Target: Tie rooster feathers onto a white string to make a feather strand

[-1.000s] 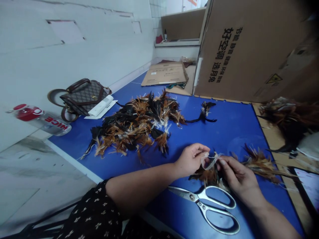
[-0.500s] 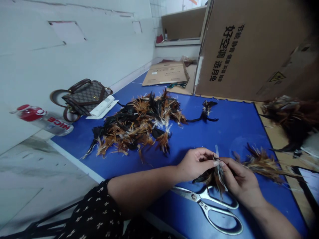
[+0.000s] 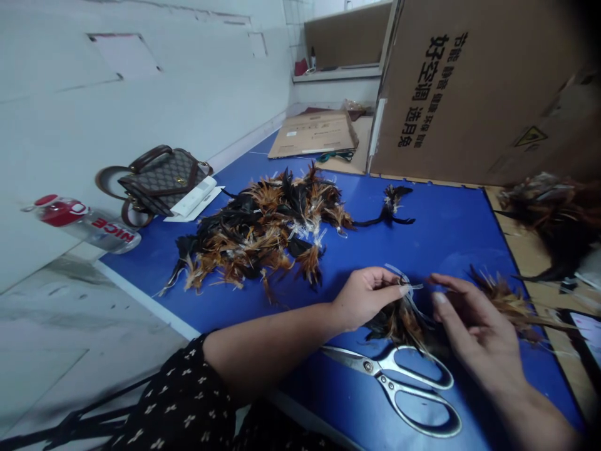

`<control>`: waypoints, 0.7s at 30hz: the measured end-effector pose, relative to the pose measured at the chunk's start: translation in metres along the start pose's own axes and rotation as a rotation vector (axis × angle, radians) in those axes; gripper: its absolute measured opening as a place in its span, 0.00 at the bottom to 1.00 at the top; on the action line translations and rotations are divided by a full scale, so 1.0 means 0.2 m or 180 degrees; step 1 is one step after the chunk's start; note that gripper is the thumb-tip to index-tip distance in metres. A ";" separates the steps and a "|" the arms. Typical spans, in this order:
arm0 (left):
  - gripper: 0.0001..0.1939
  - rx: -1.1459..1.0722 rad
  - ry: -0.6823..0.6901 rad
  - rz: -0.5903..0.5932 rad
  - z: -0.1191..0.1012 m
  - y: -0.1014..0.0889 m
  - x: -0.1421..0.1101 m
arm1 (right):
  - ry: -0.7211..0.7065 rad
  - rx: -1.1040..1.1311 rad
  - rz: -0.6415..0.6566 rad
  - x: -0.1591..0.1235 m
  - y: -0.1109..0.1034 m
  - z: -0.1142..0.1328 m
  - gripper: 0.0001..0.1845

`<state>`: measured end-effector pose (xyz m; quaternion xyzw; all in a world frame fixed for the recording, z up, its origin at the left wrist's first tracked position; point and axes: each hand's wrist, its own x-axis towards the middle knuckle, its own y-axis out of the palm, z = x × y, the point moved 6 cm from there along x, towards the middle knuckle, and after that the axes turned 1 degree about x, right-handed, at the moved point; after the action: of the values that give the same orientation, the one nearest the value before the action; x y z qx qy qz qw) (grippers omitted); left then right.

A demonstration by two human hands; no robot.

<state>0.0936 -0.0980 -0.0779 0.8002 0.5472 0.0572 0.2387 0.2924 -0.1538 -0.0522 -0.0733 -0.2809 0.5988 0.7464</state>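
Note:
My left hand (image 3: 366, 297) pinches a small bundle of brown and black feathers (image 3: 399, 322) by its quill end, where a clear strip of tape sticks out. My right hand (image 3: 474, 332) hovers just right of the bundle with its fingers stretched out and holds nothing. A pair of steel scissors (image 3: 399, 382) lies on the blue mat (image 3: 441, 238) right under both hands. A big heap of orange and black feathers (image 3: 263, 232) lies farther back on the mat.
A brown handbag (image 3: 157, 178) and a bottle with a red cap (image 3: 84, 222) lie at the left by the wall. A large cardboard box (image 3: 469, 94) stands at the back right. More feathers (image 3: 554, 219) lie at the right, with a single tuft (image 3: 392, 207) near the box.
My right hand has let go of the feather bundle and drawn away to the right with its fingers spread. My left hand keeps the bundle pinched.

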 end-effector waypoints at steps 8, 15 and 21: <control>0.34 0.0172 -0.0043 0.0115 -0.02 0.01 -0.01 | -0.0625 -0.0176 0.0373 0.00 0.09 0.02 0.09; 0.27 0.0564 0.0397 -0.0357 -0.05 -0.07 0.03 | -0.0080 -0.0350 -0.0182 0.03 -0.04 -0.10 0.21; 0.26 0.0539 0.0142 -0.0033 -0.05 -0.05 0.05 | 0.0017 -0.0630 -0.0426 0.05 -0.10 -0.11 0.22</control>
<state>0.0861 -0.0841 -0.0756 0.8132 0.5594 0.0273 0.1582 0.3218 -0.1444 -0.0588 -0.1292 -0.3410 0.5168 0.7746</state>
